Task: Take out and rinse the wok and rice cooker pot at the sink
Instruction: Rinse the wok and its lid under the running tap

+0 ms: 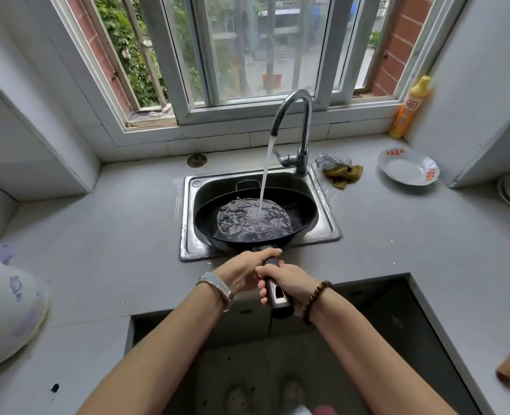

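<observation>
The wok (303, 209) is black, round and shallow, with a smooth, glossy inner wall. It sits in the steel sink (322, 226), filling most of the basin, its near edge over the sink's front rim. A curved chrome tap (296, 115) pours a thin stream (264, 181) into its middle, where a bubbling pool of water (253, 220) has gathered. The wok's straight handle (278, 296), dark with a metal-faced end, points back over the grey counter (113, 235) towards the person. Both hands are wrapped round it: the left hand (246, 269) grips close to the bowl, fingers curled over the top, and the right hand (289, 283) clasps just behind, touching the left, with the handle's end sticking out below it. A silver bangle (217, 287) circles the left wrist and dark wooden beads (315, 298) the right. Right of the tap lie a wiry scourer (333, 160) and a crumpled olive cloth (343, 175). Farther right is a white plate (406, 170) with red characters on its rim, too small to read. A yellow bottle (409, 107) stands on the sill, its red label showing white characters that look like "立白". A rounded white cooker (11, 310) with lilac print sits at the left edge.
</observation>
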{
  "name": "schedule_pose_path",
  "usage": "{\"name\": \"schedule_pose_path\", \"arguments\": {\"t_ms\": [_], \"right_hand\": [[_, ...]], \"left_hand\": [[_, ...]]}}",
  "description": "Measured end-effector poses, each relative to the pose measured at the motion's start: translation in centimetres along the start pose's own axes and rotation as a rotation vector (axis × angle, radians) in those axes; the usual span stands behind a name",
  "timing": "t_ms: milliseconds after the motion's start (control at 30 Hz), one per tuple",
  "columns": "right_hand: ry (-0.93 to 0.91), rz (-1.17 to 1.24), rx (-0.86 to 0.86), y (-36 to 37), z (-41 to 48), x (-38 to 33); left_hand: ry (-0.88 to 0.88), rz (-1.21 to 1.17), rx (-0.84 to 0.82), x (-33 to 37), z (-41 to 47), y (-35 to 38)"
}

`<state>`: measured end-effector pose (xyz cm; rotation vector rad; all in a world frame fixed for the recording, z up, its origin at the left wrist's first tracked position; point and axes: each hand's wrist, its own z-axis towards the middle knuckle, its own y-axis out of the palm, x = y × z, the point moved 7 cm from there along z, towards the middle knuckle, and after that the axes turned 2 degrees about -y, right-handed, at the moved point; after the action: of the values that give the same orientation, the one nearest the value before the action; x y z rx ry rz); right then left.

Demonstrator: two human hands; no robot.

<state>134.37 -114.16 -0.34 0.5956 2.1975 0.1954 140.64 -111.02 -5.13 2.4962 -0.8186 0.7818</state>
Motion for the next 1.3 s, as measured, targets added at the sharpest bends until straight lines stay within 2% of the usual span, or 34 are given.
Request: {"name": "schedule_pose_path", "arguments": {"t_ms": [100, 233, 633, 900, 1300], "right_hand": [[0.032, 0.064, -0.001, 0.1, 0.1, -1.1], [0.083, 0.106, -0.012, 0.4, 0.4, -2.7], [0.107, 0.167, -0.036, 1.1, 0.9, -5.0], [0.145, 0.158, -0.055, 0.7, 0.9, -6.4], [0.188, 0.324, -0.13, 0.2, 1.0, -6.9]], "left_hand": [[-0.035, 0.039, -0.043, 0.8, 0.0, 0.4], [-0.059, 0.08, -0.021, 2.3, 0.3, 0.0], [0.0, 0.014, -0.043, 4.9, 0.2, -0.1], [0.085, -0.305, 0.048, 4.6, -0.1, -0.8], [0.103, -0.421, 0.068, 5.4, 0.0, 0.1]]}}
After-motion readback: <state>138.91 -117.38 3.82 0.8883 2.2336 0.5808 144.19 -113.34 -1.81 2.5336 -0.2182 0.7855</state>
